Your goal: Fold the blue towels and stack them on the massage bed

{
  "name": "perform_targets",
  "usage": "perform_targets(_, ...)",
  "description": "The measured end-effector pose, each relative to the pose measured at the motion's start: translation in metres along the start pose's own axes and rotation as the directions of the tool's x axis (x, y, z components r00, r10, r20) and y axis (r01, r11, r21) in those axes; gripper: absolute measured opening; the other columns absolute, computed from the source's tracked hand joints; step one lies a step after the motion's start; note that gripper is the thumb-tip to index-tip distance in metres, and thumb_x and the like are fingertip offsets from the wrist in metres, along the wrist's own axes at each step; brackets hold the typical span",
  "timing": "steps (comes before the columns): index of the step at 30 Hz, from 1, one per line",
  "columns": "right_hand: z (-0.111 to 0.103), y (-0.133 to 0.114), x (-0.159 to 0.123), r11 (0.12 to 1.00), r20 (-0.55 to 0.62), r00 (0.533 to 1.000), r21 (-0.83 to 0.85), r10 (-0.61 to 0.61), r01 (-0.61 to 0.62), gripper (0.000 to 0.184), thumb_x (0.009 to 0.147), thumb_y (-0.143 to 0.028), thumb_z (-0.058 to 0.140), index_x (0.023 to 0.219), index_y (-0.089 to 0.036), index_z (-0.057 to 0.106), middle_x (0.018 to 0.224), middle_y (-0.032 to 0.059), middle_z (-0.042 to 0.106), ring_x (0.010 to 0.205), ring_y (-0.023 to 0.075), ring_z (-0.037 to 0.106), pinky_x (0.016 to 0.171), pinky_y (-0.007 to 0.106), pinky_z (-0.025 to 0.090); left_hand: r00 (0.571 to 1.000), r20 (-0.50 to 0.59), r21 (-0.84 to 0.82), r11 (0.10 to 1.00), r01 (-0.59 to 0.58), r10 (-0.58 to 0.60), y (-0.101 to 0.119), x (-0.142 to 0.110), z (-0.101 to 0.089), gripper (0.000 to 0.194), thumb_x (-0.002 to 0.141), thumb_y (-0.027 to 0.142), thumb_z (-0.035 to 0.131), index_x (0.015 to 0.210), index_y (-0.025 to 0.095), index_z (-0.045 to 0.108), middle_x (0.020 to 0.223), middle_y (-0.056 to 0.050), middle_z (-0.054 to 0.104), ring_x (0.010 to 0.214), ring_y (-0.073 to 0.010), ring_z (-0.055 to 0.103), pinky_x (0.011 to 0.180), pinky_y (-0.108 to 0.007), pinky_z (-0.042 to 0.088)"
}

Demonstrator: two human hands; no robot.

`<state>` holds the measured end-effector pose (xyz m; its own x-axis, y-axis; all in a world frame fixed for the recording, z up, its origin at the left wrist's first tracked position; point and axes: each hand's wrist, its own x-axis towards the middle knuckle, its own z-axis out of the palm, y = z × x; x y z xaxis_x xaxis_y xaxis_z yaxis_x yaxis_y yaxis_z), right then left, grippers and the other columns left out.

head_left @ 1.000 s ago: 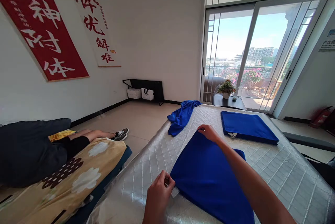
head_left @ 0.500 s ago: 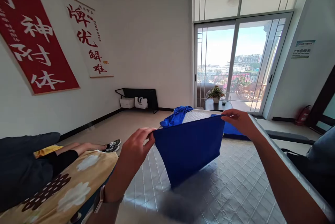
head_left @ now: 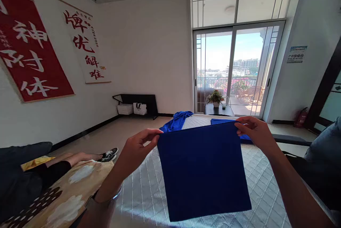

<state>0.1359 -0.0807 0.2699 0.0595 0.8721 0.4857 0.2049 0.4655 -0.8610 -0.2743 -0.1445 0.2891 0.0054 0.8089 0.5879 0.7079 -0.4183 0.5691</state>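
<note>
A folded blue cloth [head_left: 204, 173] hangs upright in front of me, stretched between both hands. My left hand [head_left: 142, 146] pinches its upper left corner between thumb and fingers. At the upper right corner, my right hand [head_left: 253, 130] has the same kind of pinch. Below and behind the cloth lies a quilted, silvery mattress cover [head_left: 141, 189]. On its far side rests a crumpled blue cloth [head_left: 177, 120], to the left. A flat blue folded stack [head_left: 221, 120] shows at the far right, mostly hidden behind the held cloth and my right hand.
A person [head_left: 23, 182] lies at the left on a flowered bedspread [head_left: 82, 174]. Beyond the bed, a potted plant [head_left: 216, 97] stands on a dark table [head_left: 220, 110] by the glass doors. A black rack [head_left: 145, 102] leans at the far wall. A fire extinguisher [head_left: 301, 117] stands at the right.
Both hands have raised the blue cloth off the mattress and now hold it by its top corners, hanging taut and flat. My view has tilted upward.
</note>
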Motion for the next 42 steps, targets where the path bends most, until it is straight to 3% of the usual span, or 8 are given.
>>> perform_targets(14,-0.056,-0.006,-0.062,0.984,-0.215,0.976,-0.164,0.035,-0.072,0.045,0.067,-0.056,0.085,0.098,-0.025,0.074,0.083,0.0040,0.079,0.080,0.0265,0.076,0.074,0.037,0.064,0.945,0.047,0.088,0.941,-0.326,0.323,0.033,-0.013,0.006,0.029,0.097,0.050,0.056,0.104,0.030,0.076,0.100,0.002,0.079,0.088,-0.0172,0.074,0.083,-0.027,0.059)
perform_targets(19,-0.068,-0.027,-0.080,0.942,-0.525,0.849,-0.312,-0.059,-0.127,0.050,0.068,-0.062,0.081,0.102,-0.027,0.075,0.083,0.0050,0.078,0.084,0.0309,0.076,0.073,0.041,0.062,0.917,0.021,-0.092,0.914,-0.394,0.398,0.068,-0.031,0.019,0.013,0.094,0.031,0.066,0.105,0.031,0.073,0.095,0.004,0.077,0.082,-0.0132,0.072,0.074,-0.021,0.057)
perform_targets(22,-0.069,-0.027,-0.069,0.920,-0.605,0.788,-0.365,-0.117,-0.143,0.049,0.076,-0.063,0.073,0.110,-0.028,0.073,0.091,0.0073,0.078,0.090,0.0327,0.074,0.075,0.044,0.059,0.897,0.072,-0.306,0.865,-0.397,0.437,0.090,-0.041,0.042,0.027,0.094,0.019,0.065,0.116,0.032,0.070,0.097,0.002,0.076,0.084,-0.0126,0.071,0.076,-0.021,0.056)
perform_targets(26,-0.054,0.000,-0.020,0.892,-0.485,0.869,-0.428,-0.093,-0.144,0.039,0.080,-0.055,0.070,0.105,-0.026,0.071,0.091,0.0094,0.077,0.087,0.0306,0.074,0.077,0.041,0.056,0.901,0.192,-0.503,0.827,-0.250,0.389,0.094,-0.050,0.080,0.021,0.094,0.018,0.061,0.106,0.029,0.075,0.092,-0.001,0.073,0.079,-0.0130,0.068,0.074,-0.024,0.054)
perform_targets(31,0.028,0.059,0.036,0.882,-0.117,0.993,-0.467,0.013,-0.066,0.029,0.088,-0.042,0.057,0.106,-0.021,0.067,0.093,0.0101,0.076,0.093,0.0282,0.072,0.085,0.039,0.054,0.974,0.227,-0.528,0.841,0.117,0.007,0.034,-0.074,0.126,0.019,0.093,0.034,0.060,0.092,0.025,0.077,0.087,-0.004,0.071,0.076,-0.0161,0.067,0.070,-0.026,0.055)
perform_targets(37,0.156,0.128,-0.001,0.904,0.349,0.936,-0.413,0.048,0.107,0.027,0.093,-0.031,0.048,0.115,-0.029,0.064,0.122,-0.0001,0.071,0.105,0.0186,0.068,0.093,0.034,0.051,0.880,0.262,-0.325,0.823,0.466,-0.396,-0.081,-0.127,0.170,0.034,0.081,0.046,0.060,0.095,0.021,0.079,0.100,-0.008,0.078,0.092,-0.0255,0.073,0.084,-0.034,0.059)
perform_targets(39,0.166,0.144,-0.026,0.902,0.439,0.896,-0.412,0.069,0.132,0.023,0.090,-0.028,0.053,0.107,-0.029,0.068,0.119,-0.0005,0.072,0.099,0.0196,0.069,0.090,0.034,0.053,0.859,0.292,-0.228,0.841,0.490,-0.421,-0.106,-0.140,0.175,0.034,0.076,0.041,0.061,0.097,0.021,0.079,0.104,-0.007,0.078,0.097,-0.0262,0.073,0.089,-0.034,0.058)
perform_targets(42,0.138,0.159,-0.066,0.875,0.506,0.856,-0.457,0.110,0.158,0.016,0.088,-0.028,0.057,0.095,-0.030,0.072,0.103,0.0018,0.074,0.087,0.0215,0.069,0.082,0.035,0.054,0.872,0.328,-0.159,0.888,0.431,-0.364,-0.126,-0.149,0.173,0.037,0.074,0.034,0.059,0.103,0.022,0.079,0.103,-0.005,0.078,0.094,-0.0234,0.073,0.089,-0.031,0.058)
